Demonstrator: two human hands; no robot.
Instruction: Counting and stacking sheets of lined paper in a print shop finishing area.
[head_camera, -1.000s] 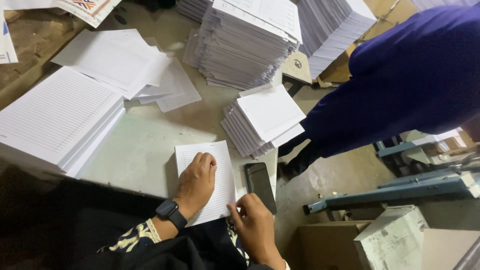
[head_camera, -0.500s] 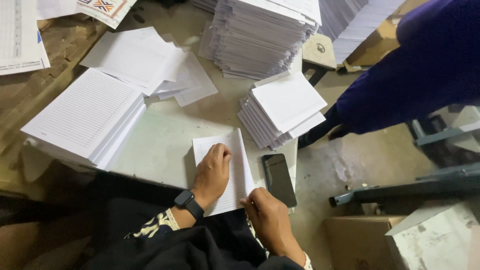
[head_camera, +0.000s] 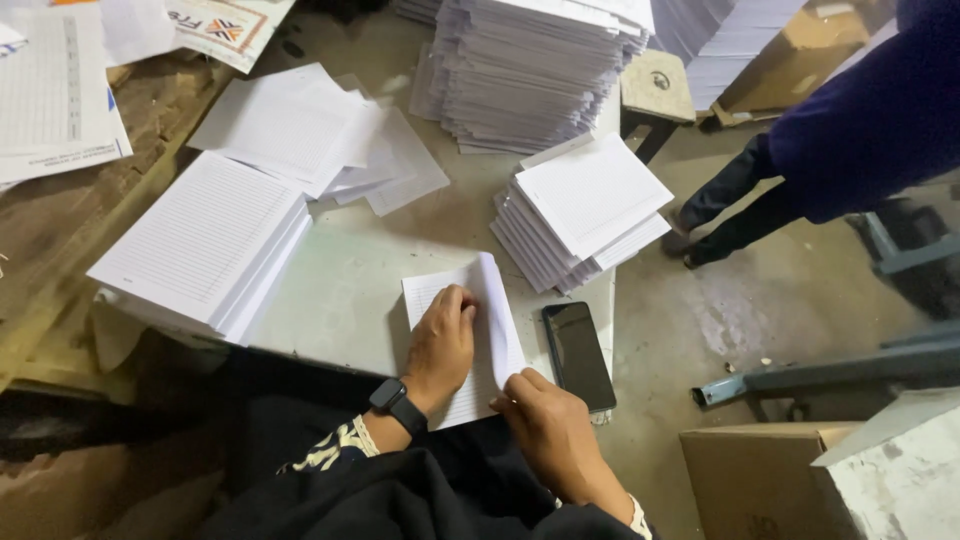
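At the near edge of the tabletop (head_camera: 350, 300) lies one folded lined sheet (head_camera: 470, 340), its long axis running from the person toward the far stacks, the raised fold along its right side. The left hand (head_camera: 440, 345) presses flat on it, fingers spread, its grip open. The right hand (head_camera: 548, 425) pinches the sheet's near right corner, its grip closed on the paper. One black phone (head_camera: 577, 355) lies just right of the sheet. Farther off sit one stack of folded sheets (head_camera: 580, 210), one stack of lined paper (head_camera: 205, 245), and one tall pile (head_camera: 540, 70).
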